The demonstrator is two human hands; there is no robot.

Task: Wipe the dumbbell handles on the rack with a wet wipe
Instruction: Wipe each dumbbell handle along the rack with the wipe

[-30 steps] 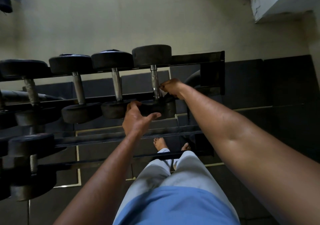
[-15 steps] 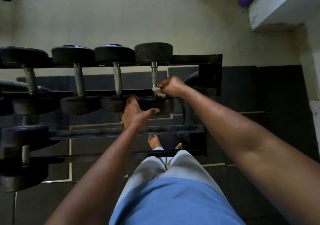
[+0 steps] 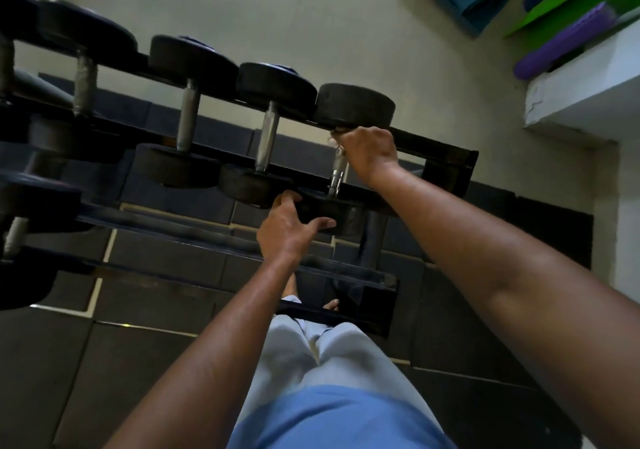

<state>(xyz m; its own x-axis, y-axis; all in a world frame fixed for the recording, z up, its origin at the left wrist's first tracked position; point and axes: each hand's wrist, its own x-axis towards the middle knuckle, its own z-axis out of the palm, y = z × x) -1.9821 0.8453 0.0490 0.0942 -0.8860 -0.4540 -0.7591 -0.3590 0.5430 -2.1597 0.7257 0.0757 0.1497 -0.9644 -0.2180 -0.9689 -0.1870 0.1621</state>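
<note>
Several black dumbbells with metal handles lie across the top tier of a black rack (image 3: 446,157). The rightmost dumbbell (image 3: 355,105) has its handle (image 3: 336,178) partly covered by my right hand (image 3: 369,152), which is curled round the handle's far end. A white wet wipe (image 3: 335,143) peeks out at the hand's left side, pressed to the handle. My left hand (image 3: 287,228) grips the near black head (image 3: 332,214) of that same dumbbell, thumb on its front face. The neighbouring dumbbell's handle (image 3: 267,137) is bare.
Lower rack tiers (image 3: 346,277) with more dumbbells (image 3: 31,202) run below and to the left. My legs and feet stand close to the rack on dark floor mats. Rolled blue, green and purple mats (image 3: 561,43) lie by a white ledge (image 3: 571,102) at the upper right.
My right hand has slid with the wipe from the handle's near end up to its far end by the far head. My left hand stays on the near head. The view has tilted.
</note>
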